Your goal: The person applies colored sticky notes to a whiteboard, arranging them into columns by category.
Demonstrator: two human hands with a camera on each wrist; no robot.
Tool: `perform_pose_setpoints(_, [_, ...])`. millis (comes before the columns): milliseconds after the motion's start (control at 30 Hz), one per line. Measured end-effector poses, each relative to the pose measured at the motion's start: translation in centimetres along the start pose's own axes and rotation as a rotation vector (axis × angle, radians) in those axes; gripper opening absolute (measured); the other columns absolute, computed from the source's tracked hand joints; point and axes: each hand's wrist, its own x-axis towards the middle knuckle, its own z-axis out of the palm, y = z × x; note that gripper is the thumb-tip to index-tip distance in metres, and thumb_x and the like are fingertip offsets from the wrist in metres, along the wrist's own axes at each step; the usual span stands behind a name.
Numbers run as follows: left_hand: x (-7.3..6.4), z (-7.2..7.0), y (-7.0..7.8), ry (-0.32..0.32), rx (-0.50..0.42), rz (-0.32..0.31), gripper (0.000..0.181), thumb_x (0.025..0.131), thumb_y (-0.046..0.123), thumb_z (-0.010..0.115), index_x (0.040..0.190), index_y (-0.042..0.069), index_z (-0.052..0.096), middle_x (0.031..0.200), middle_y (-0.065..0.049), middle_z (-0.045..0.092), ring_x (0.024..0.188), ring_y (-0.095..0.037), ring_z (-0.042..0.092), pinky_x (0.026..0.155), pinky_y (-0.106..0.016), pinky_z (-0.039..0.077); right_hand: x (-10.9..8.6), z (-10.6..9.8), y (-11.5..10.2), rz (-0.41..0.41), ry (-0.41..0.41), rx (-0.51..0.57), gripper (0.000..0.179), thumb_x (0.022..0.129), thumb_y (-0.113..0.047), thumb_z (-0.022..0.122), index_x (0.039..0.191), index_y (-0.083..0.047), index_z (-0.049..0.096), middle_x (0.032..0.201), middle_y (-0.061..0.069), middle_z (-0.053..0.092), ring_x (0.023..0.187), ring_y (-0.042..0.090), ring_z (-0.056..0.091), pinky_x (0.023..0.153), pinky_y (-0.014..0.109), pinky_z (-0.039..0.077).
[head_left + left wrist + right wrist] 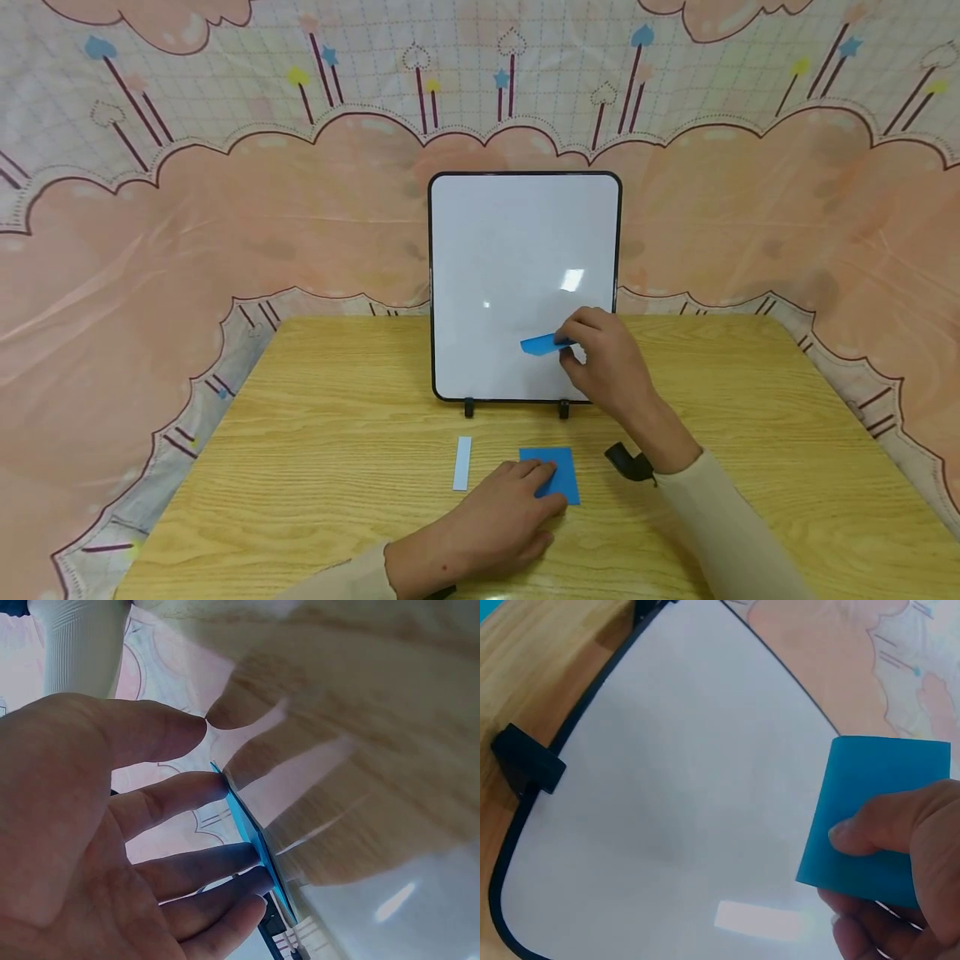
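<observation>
In front of the whiteboard's (pixel 517 258) lower part, the right hand (pixel 606 363) pinches a blue sheet (pixel 543 344), thumb on one face and the other fingers behind it. From the head view this sheet looks like a narrow band, its long axis running sideways with a slight slant, its free end pointing left, away from the fingers. Below, on the wooden surface (pixel 337 417), the left hand (pixel 504 512) has its fingers extended and apart, fingertips touching a blue square (pixel 567 485) whose far edge shows beyond them. Left of that square, a white strip (pixel 462 463) lies flat, its long axis running towards the whiteboard
</observation>
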Motion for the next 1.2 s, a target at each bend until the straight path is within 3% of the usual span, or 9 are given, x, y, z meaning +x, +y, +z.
perform_pose_setpoints(467, [0.1,-0.2,0.0,-0.012,-0.003,-0.002,0.032,0.104,0.037,0.068,0.134,0.026,0.068,0.152,-0.011,0.057,0.141,-0.026,0.055,0.110,-0.042,0.051,1.2,0.4,0.4,0.031,0.137,-0.087,0.016,0.081,0.008,0.084,0.095,0.001,0.079,0.100,0.014,0.069,0.093,0.036,0.066,0.086,0.049,0.053])
perform_pose_setpoints(1200, [0.1,-0.6,-0.7,-0.015,0.011,0.007,0.031,0.104,0.037,0.067,0.133,0.026,0.068,0.151,-0.011,0.057,0.141,-0.026,0.055,0.110,-0.041,0.051,3.3,1.5,1.6,0.058,0.386,-0.078,0.016,0.087,0.009,0.076,0.103,0.004,0.080,0.108,0.022,0.070,0.103,0.042,0.066,0.094,0.055,0.052])
